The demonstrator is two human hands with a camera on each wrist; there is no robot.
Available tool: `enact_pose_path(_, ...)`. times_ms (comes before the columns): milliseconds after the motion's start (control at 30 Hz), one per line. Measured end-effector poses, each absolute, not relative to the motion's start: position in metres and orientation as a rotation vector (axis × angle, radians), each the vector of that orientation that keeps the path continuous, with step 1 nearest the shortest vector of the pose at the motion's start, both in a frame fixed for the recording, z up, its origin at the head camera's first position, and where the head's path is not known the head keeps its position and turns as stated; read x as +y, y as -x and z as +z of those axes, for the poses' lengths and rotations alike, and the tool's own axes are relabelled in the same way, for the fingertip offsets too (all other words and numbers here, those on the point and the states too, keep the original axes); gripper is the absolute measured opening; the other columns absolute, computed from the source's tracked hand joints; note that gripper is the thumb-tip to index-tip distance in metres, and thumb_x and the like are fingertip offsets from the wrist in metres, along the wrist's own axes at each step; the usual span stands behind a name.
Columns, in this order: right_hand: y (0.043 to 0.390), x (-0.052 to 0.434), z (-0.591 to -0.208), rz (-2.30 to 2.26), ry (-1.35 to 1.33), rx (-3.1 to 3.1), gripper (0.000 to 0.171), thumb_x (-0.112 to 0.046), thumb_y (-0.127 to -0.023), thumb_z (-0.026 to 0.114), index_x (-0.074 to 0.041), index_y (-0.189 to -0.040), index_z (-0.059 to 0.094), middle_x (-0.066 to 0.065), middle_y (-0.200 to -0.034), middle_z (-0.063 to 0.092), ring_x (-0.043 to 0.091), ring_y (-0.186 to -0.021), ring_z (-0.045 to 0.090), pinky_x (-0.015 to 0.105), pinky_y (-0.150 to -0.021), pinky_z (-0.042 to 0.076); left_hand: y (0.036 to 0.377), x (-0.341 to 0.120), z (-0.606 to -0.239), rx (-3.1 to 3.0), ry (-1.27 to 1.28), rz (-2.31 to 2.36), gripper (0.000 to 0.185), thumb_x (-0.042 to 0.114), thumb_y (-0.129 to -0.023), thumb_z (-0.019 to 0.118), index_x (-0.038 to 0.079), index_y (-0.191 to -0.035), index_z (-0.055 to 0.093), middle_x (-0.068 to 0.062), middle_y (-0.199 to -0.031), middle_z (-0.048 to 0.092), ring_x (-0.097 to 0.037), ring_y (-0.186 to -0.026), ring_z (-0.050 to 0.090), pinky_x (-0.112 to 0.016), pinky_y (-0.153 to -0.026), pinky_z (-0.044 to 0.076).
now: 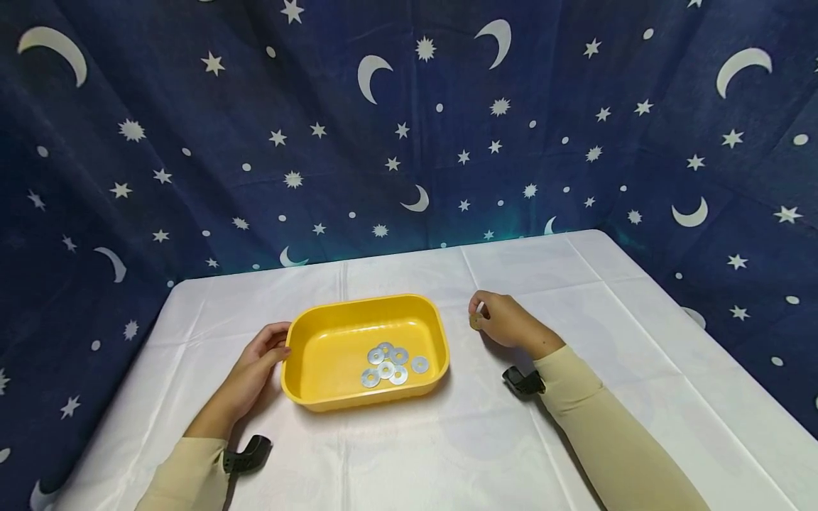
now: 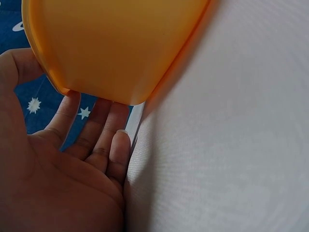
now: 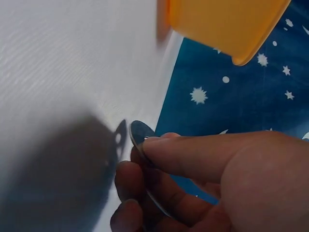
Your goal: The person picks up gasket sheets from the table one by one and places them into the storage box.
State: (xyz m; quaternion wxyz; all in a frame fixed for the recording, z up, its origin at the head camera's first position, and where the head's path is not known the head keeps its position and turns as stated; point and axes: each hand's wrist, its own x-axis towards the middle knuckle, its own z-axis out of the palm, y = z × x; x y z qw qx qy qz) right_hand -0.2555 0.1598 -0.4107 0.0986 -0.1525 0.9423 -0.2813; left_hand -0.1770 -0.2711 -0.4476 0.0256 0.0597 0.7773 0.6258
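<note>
i count seven washers (image 1: pixel 390 363) in the yellow tray (image 1: pixel 307 333), my left hand (image 1: pixel 255 365) flat at its 9 o'clock wall, my right hand (image 1: pixel 501 321) at 3 o'clock pinching one more washer (image 1: pixel 475 321) not yet in.

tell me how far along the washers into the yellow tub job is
Seven washers already lie in the yellow tub. One more washer is in hand: the right hand pinches it above the white tablecloth, right of the tub, while the left hand rests against the tub's left rim. No loose washers show on the cloth, so this looks like the last.

Glossy yellow plastic tray (image 1: pixel 307 333), shiny metal washers (image 1: pixel 386 363), matt white tablecloth (image 1: pixel 575 284).
</note>
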Motion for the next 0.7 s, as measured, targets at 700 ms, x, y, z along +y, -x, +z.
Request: enact_pose_path(700,0.218,0.096,-0.365,-1.343,0.674,2.857,0.016,-0.007,-0.095,0.064,-0.013,-0.110,0.064,0.002,-0.090,0.066,0.018,-0.078,0.057,0.028,-0.074,0.053,0.179,-0.269,-0.445,2.416,-0.120,1.880,0.043,0.009,-0.100,0.047,-0.001,-0.141,0.040,-0.014,-0.137,0.048,0.000,-0.112,0.051,-0.004,-0.095,0.039)
